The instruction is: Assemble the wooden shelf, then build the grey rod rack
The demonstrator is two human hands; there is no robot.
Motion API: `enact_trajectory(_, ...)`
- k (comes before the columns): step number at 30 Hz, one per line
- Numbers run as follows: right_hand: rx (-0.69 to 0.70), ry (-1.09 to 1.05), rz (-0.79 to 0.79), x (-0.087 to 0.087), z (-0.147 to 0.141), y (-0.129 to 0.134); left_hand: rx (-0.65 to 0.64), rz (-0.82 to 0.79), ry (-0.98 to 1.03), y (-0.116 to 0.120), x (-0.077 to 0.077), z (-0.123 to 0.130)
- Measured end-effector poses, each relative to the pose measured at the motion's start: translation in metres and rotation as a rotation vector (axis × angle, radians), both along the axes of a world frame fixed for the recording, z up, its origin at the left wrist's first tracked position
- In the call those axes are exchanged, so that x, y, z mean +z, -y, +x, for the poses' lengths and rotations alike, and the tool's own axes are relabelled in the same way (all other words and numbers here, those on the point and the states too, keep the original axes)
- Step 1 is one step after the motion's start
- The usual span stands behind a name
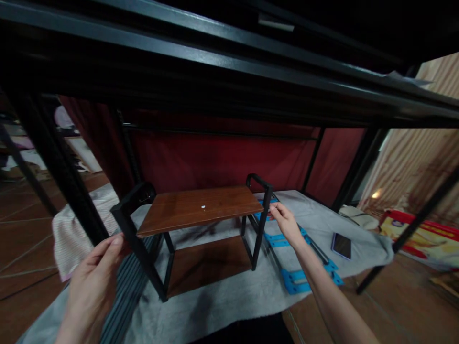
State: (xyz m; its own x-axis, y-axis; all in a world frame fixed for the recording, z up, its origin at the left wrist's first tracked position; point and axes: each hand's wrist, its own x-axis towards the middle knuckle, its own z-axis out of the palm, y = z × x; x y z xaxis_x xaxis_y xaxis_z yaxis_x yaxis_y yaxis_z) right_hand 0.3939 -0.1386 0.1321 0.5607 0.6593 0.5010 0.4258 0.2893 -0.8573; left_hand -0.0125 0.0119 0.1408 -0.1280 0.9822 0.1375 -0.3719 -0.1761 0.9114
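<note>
A small two-tier shelf stands on a grey cloth, with a brown wood-look upper board (201,206), a lower board (211,263) and black metal side frames. At the outer side of the left side frame (141,260), level with the upper board, my left hand (98,267) has thumb and fingers pinched together. My right hand (285,220) pinches at the outer side of the right side frame (264,217), also near board height. What lies between the fingertips of either hand is too small or hidden to make out. A small white bit (203,207) rests on the upper board.
A large black metal frame (215,62) spans overhead, its legs on both sides. Blue-and-black racks (297,282) and a phone (341,245) lie on the cloth (229,298) at right. Dark ribbed strips (131,291) lie at left. Red fabric (222,160) hangs behind.
</note>
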Motion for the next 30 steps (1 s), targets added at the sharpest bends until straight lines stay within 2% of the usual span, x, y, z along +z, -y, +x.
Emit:
enact_trajectory(7,0.022,0.079,-0.044,-0.006,0.012,-0.006,0.019,0.033,0.005,-0.006,-0.010,-0.002)
enact_trajectory(13,0.061,0.189,-0.005,-0.003,0.015,-0.007,0.021,0.071,0.008,-0.014,-0.019,-0.005)
enact_trajectory(19,0.074,0.295,0.021,-0.001,0.017,-0.008,0.031,0.009,0.023,-0.015,-0.016,-0.004)
enact_trajectory(22,0.090,0.300,0.035,0.000,0.017,-0.008,0.026,0.044,0.025,-0.013,-0.014,-0.003)
enact_trajectory(30,0.107,0.151,0.012,-0.002,0.014,-0.006,-0.008,0.042,-0.018,-0.005,-0.005,0.000)
